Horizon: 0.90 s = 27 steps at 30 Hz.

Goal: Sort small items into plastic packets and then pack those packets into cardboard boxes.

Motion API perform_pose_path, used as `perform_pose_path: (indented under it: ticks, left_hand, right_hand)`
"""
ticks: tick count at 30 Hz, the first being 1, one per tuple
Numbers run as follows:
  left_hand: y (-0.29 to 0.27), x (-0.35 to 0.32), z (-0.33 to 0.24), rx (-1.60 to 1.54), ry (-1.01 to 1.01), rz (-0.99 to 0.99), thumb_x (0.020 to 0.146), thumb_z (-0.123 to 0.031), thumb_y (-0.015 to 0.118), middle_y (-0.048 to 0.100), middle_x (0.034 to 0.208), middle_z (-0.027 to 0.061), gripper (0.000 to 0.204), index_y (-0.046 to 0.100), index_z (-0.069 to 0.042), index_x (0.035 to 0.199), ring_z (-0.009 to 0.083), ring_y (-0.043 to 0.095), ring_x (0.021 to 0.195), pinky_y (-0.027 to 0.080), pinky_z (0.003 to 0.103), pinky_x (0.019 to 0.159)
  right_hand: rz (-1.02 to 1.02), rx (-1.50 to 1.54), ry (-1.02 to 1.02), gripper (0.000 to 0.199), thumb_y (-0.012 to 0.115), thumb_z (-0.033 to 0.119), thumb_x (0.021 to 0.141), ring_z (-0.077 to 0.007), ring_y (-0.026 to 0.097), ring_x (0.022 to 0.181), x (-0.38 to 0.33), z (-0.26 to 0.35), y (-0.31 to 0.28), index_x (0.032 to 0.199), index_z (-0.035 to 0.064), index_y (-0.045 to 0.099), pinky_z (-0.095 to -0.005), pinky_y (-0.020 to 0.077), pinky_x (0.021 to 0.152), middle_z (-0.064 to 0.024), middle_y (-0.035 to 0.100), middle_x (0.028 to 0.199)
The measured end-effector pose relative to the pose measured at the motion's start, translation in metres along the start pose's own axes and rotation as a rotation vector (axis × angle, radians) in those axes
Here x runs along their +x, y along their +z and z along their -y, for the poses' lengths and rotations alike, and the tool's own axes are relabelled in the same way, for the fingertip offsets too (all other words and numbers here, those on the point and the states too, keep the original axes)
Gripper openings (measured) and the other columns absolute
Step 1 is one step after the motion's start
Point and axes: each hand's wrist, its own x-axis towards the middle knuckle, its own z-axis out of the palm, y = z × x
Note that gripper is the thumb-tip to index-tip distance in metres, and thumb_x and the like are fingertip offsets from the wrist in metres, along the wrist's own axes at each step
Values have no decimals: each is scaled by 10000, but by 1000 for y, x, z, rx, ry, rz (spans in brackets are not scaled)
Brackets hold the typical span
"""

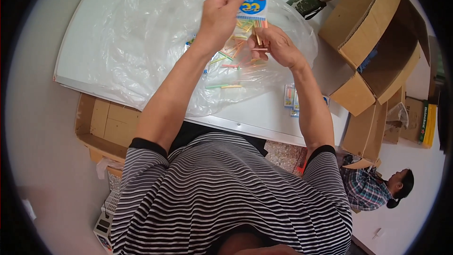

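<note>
My left hand (220, 18) pinches a small printed packet (257, 4), blue and white with pictures, at its left edge and holds it upright over the table. Just below, my right hand (281, 47) has its fingers closed on a small bunch of thin coloured sticks (258, 37). The tops of these sticks meet the packet's lower edge; whether any are inside it I cannot tell. Under both hands, loose sticks (231, 66) in pink, green, yellow and orange lie scattered on a large clear plastic bag (141, 52). More packets (289, 95) lie by my right forearm.
The white table (269, 118) carries the spread bag. A dark green flask (309, 1) with a metal cap stands at the far right. Open cardboard boxes (351, 42) crowd the right side. Another box (111, 118) sits below the left edge. Another person (368, 189) is at lower right.
</note>
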Motion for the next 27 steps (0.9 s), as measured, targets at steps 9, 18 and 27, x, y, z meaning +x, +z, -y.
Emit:
perform_pose_path:
  ticks: [9, 18, 27]
  left_hand:
    - [8, 7, 35, 366, -197, 271, 992, -354, 629, 695, 841, 26, 388, 708, 22, 938, 64, 611, 735, 497, 235, 636]
    - [-7, 10, 11, 142, -53, -19, 957, -222, 679, 694, 790, 25, 294, 729, 60, 891, 59, 602, 736, 501, 236, 665]
    - [-28, -30, 6, -402, -162, -283, 987, -131, 592, 701, 948, 99, 172, 597, 32, 1042, 145, 681, 804, 561, 285, 726]
  right_hand:
    - [224, 664, 127, 324, 472, 239, 1012, -145, 479, 457, 21, -37, 0, 975, -41, 632, -259, 417, 479, -97, 628, 722]
    - [96, 217, 62, 258, 550, 241, 1029, -120, 600, 572, 15, -20, 5, 1032, -2, 636, -270, 496, 531, -49, 661, 806]
    - [32, 752, -64, 235, 571, 147, 1010, -191, 690, 849, -1, -37, 8, 1132, -53, 585, -337, 613, 765, -135, 658, 1062]
